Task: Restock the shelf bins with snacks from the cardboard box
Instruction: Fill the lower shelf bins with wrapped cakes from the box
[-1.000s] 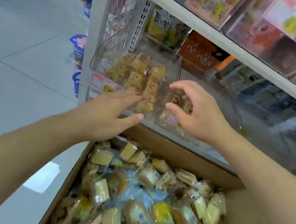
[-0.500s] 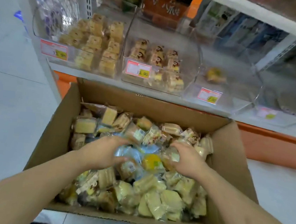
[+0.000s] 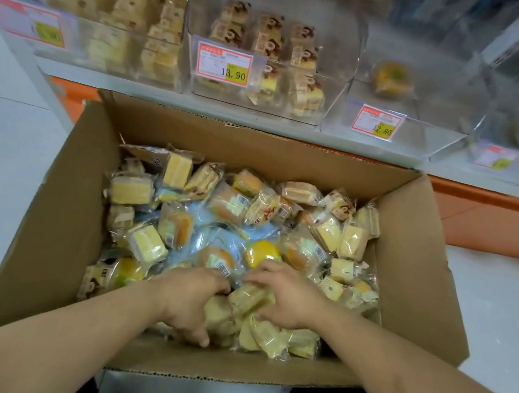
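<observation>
An open cardboard box point(image 3: 58, 207) on the floor holds several wrapped snack cakes point(image 3: 228, 206), yellow and tan, in clear packets. Both my hands are down in its near side. My left hand point(image 3: 191, 298) curls its fingers round pale yellow cakes point(image 3: 218, 317). My right hand point(image 3: 286, 295) grips the same cluster of cakes point(image 3: 250, 298) from the right. Above the box, clear shelf bins stand in a row: a left bin point(image 3: 112, 62) full of cakes, a middle bin point(image 3: 261, 103) partly filled, and a right bin point(image 3: 419, 126) with one yellow cake point(image 3: 390, 77).
Price tags point(image 3: 223, 64) hang on the bin fronts. An orange base strip point(image 3: 489, 223) runs under the white shelf edge point(image 3: 197, 106). Pale tiled floor point(image 3: 4, 144) lies to the left and right of the box. A further clear bin point(image 3: 511, 165) stands at the far right.
Both hands came down from the left shelf bin into the box, then slid toward its near side and closed on a cluster of pale yellow cakes. The view tilted downward.
</observation>
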`<state>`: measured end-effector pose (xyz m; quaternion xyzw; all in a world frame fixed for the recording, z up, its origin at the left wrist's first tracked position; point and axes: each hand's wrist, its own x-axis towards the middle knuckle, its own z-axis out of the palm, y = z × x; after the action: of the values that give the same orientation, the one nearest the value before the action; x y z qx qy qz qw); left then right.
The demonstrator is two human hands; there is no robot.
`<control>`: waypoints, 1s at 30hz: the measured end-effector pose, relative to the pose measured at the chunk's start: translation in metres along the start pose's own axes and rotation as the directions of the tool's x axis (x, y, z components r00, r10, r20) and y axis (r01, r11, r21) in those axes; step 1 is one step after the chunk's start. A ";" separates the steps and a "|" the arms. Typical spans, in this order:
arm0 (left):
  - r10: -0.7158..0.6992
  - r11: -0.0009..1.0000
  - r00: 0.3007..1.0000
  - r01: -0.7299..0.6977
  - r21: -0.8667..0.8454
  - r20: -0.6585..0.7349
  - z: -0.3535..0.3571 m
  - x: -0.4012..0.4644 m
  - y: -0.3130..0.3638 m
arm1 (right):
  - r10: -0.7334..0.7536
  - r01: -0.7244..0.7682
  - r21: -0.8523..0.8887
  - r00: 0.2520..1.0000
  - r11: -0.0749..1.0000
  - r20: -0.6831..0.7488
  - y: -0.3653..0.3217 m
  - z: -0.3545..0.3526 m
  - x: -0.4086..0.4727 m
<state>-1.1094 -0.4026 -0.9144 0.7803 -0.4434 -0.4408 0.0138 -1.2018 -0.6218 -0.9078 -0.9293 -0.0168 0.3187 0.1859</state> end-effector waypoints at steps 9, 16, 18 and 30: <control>-0.132 0.919 0.988 0.091 -0.383 -0.081 -0.045 -0.035 -0.005 | 0.183 -0.139 0.343 0.978 0.929 -0.098 -0.009 -0.059 -0.004; -0.334 0.271 0.889 -0.229 -0.935 -0.314 -0.131 -0.112 0.011 | 0.277 0.119 0.775 0.891 0.621 -0.359 -0.041 -0.156 -0.062; -0.289 0.151 0.885 -0.335 -0.930 -0.366 -0.141 -0.134 0.022 | 0.280 0.197 0.808 0.871 0.556 -0.405 -0.058 -0.167 -0.080; -0.318 0.142 0.814 -0.466 -0.873 -0.486 -0.145 -0.159 0.047 | 0.287 0.353 0.855 0.834 0.380 -0.472 -0.120 -0.172 -0.098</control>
<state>-1.0746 -0.3731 -0.6987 0.6409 -0.0571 -0.3602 0.6755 -1.1666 -0.5821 -0.6821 -0.7119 0.1979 -0.0134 0.6737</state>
